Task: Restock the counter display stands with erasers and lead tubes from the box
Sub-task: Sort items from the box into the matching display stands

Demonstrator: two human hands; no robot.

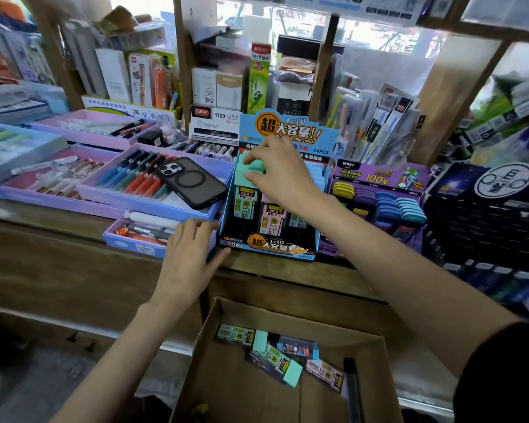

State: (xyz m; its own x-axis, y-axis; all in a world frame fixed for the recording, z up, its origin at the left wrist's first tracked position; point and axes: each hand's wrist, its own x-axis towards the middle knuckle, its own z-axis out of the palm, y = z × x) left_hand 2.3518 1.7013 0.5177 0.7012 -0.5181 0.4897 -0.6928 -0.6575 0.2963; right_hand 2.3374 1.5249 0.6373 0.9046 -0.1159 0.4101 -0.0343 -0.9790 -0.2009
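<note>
Mint-topped lead tube point(242, 170), one, in grip of right hand point(283, 175) (left hand point(190, 257) flat)

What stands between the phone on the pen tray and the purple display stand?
The blue display stand, as seen in the head view. The right hand pinches a green-capped lead tube in the stand's back row.

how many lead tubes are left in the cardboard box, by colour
mint lead tubes: 2
blue lead tube: 1
pink lead tube: 1
total: 4 showing in the cardboard box; the dark stick beside them is not counted
</note>
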